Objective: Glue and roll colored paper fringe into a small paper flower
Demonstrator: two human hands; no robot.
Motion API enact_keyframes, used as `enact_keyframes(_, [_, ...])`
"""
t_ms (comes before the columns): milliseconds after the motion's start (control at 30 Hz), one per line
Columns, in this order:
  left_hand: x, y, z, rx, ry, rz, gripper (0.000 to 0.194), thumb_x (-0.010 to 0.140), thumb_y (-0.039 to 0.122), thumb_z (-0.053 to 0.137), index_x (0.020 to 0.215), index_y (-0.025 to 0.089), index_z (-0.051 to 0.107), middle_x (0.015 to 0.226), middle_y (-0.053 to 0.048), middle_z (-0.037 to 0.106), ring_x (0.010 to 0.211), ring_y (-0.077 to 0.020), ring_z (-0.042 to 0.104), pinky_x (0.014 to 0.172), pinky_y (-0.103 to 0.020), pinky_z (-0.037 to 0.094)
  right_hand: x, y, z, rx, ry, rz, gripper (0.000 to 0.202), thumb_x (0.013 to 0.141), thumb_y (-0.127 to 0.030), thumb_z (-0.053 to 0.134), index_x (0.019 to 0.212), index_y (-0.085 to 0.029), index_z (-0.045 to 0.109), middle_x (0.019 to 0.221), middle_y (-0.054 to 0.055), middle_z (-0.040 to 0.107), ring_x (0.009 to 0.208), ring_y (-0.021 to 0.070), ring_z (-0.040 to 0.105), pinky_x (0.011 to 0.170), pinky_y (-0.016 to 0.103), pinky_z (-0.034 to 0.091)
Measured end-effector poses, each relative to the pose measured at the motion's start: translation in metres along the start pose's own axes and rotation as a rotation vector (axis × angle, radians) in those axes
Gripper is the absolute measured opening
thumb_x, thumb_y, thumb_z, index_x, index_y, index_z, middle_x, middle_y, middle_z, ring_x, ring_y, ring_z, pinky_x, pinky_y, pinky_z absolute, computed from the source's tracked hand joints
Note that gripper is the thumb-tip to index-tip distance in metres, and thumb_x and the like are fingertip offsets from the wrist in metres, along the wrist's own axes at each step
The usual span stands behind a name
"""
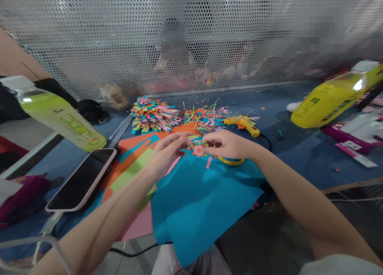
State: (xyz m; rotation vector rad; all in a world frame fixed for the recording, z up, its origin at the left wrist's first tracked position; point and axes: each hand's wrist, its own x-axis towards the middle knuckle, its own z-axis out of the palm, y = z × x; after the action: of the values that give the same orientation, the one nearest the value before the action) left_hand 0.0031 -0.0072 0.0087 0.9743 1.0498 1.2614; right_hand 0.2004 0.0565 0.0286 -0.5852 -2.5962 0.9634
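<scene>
A small paper flower (198,150), pink in the middle with orange and green tips, is held between both hands. My left hand (170,150) has its fingers closed at the flower's left edge. On its right side, my right hand (226,144) pinches the edge with thumb and forefinger. Beneath them lie large blue paper sheets (206,199) that hang over the table's front edge. A narrow pink strip (208,162) rests on the blue paper. Yellow-handled scissors (231,161), partly covered, lie under my right hand.
A layered paper cone (152,115), paper scraps (203,116) and a yellow glue gun (243,124) stand behind. Orange paper (134,141) and a phone (82,181) lie left. Drink bottles (60,115) (335,95) flank the work area. A perforated metal panel (233,63) closes off the back.
</scene>
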Motion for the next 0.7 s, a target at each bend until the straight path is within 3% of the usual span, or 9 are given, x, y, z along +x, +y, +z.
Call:
enact_keyframes(233, [0.0017,0.0011,0.0001,-0.117,0.032,0.058,0.026,0.058,0.028,0.079,0.077,0.018,0.066,0.066,0.001,0.064,0.062,-0.0093,0.058,0.057,-0.022,0.044,-0.0001,0.0034,-0.0006,-0.012,-0.031,0.016,0.022,0.087,-0.032,0.048,0.072,-0.016,0.050,0.063,-0.003,0.045,0.056,0.0079,0.035,0.053,0.023,0.028])
enact_keyframes(433, [0.0027,-0.0004,-0.0013,-0.040,0.080,0.128,0.029,0.052,0.033,0.083,0.067,0.017,0.063,0.065,0.002,0.063,0.060,-0.0074,0.056,0.056,-0.021,0.044,0.0011,0.0028,0.0001,-0.039,-0.007,0.052,0.020,0.086,-0.029,0.049,0.072,-0.015,0.052,0.060,-0.004,0.044,0.054,0.0073,0.036,0.051,0.023,0.027])
enact_keyframes(567, [0.0049,-0.0036,-0.0041,-0.018,0.060,0.160,0.031,0.060,0.039,0.078,0.063,0.016,0.057,0.064,0.002,0.058,0.062,-0.0082,0.054,0.058,-0.022,0.044,0.0014,0.0025,-0.0013,-0.030,0.004,0.072,0.019,0.086,-0.028,0.050,0.072,-0.015,0.052,0.060,-0.002,0.048,0.055,0.0080,0.041,0.051,0.023,0.030])
enact_keyframes(700, [0.0075,-0.0071,-0.0088,0.129,0.056,0.300,0.035,0.076,0.044,0.065,0.062,0.018,0.048,0.058,0.004,0.051,0.061,-0.0093,0.051,0.060,-0.024,0.042,0.0005,0.0036,-0.0032,0.067,0.023,0.100,0.018,0.088,-0.027,0.049,0.073,-0.016,0.050,0.065,0.000,0.056,0.057,0.0078,0.049,0.053,0.022,0.036])
